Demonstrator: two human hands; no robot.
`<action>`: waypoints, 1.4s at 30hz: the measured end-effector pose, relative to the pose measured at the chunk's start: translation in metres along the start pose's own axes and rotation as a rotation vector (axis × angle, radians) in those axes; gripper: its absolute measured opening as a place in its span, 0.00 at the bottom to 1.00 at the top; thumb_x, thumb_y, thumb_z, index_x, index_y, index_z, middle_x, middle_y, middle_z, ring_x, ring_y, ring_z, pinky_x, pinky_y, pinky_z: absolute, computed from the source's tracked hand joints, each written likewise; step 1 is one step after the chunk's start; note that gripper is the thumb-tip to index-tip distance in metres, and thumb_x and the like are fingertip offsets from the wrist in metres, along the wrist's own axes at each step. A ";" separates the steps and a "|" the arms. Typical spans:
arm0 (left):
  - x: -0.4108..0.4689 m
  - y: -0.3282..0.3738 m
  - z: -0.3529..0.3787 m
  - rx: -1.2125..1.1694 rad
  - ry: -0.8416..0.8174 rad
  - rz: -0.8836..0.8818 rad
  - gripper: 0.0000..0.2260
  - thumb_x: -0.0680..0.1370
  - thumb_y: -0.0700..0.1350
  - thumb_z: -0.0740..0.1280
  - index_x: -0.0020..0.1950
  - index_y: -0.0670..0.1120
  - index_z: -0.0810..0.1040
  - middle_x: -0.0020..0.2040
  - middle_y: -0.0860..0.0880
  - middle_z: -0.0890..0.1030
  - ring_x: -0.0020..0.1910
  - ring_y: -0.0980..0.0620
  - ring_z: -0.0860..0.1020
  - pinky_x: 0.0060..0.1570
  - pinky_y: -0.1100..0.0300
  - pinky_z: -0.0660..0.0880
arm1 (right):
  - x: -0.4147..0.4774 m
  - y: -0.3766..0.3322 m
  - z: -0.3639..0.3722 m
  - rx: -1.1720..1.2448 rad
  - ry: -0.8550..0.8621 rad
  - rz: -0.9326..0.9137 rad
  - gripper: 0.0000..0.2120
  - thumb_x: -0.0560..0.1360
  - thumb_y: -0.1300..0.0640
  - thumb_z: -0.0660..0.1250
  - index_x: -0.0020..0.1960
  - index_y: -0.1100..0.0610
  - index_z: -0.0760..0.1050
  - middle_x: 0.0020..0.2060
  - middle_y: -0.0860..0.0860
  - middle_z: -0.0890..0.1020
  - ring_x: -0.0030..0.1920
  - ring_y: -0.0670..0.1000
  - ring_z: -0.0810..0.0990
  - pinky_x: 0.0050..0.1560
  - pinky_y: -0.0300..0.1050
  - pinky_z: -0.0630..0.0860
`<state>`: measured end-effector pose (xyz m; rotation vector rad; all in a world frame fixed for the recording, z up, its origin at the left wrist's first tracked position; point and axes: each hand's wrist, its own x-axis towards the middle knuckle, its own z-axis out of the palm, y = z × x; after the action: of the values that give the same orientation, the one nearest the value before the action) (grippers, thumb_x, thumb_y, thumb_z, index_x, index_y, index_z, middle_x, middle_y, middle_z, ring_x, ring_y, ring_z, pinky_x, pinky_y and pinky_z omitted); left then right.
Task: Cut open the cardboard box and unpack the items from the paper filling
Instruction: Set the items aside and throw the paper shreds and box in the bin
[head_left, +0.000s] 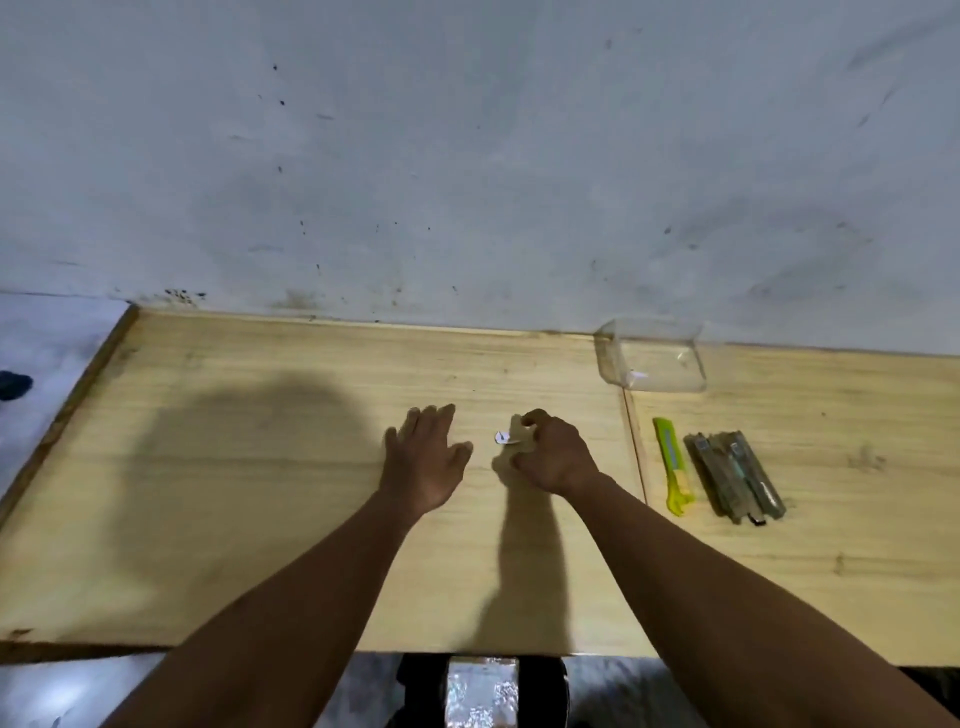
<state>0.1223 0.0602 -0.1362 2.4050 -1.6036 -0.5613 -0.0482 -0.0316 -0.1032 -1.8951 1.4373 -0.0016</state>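
Observation:
My right hand (556, 452) grips a small tan cardboard box (518, 434) standing on the wooden table (260, 467); a white label shows on the box's left side, and my fingers hide most of it. My left hand (426, 457) rests flat on the table just left of the box, fingers spread, holding nothing. A yellow-green box cutter (672, 467) lies on the table to the right of my right hand, untouched. No paper filling is visible.
A bundle of dark flat sticks or blades (735, 475) lies right of the cutter. A clear plastic tray (652, 353) sits at the back against the grey wall. A seam splits the table near the cutter. A shiny foil-covered object (483, 691) sits below the front edge.

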 end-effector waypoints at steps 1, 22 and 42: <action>0.004 -0.004 0.013 0.069 -0.001 0.020 0.37 0.73 0.65 0.42 0.78 0.49 0.57 0.78 0.46 0.60 0.78 0.44 0.55 0.72 0.40 0.55 | 0.006 0.002 0.005 -0.031 0.017 -0.017 0.27 0.70 0.55 0.71 0.68 0.53 0.71 0.58 0.55 0.77 0.58 0.56 0.79 0.52 0.44 0.74; 0.010 -0.014 0.043 0.216 0.016 0.084 0.30 0.82 0.61 0.42 0.80 0.49 0.41 0.80 0.45 0.39 0.78 0.43 0.36 0.74 0.37 0.39 | 0.024 0.009 0.037 -0.271 0.234 -0.302 0.09 0.76 0.57 0.60 0.51 0.57 0.78 0.48 0.54 0.80 0.50 0.57 0.78 0.45 0.47 0.73; -0.118 0.008 0.069 0.266 -0.169 0.308 0.32 0.81 0.63 0.42 0.79 0.48 0.38 0.80 0.45 0.36 0.77 0.44 0.32 0.73 0.37 0.34 | -0.221 0.073 0.143 -0.194 -0.004 -0.433 0.07 0.76 0.56 0.59 0.49 0.57 0.74 0.42 0.56 0.79 0.42 0.60 0.78 0.35 0.51 0.75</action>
<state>0.0465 0.1687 -0.1718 2.2623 -2.1954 -0.5331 -0.1308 0.2238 -0.1549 -2.3311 1.0285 -0.0670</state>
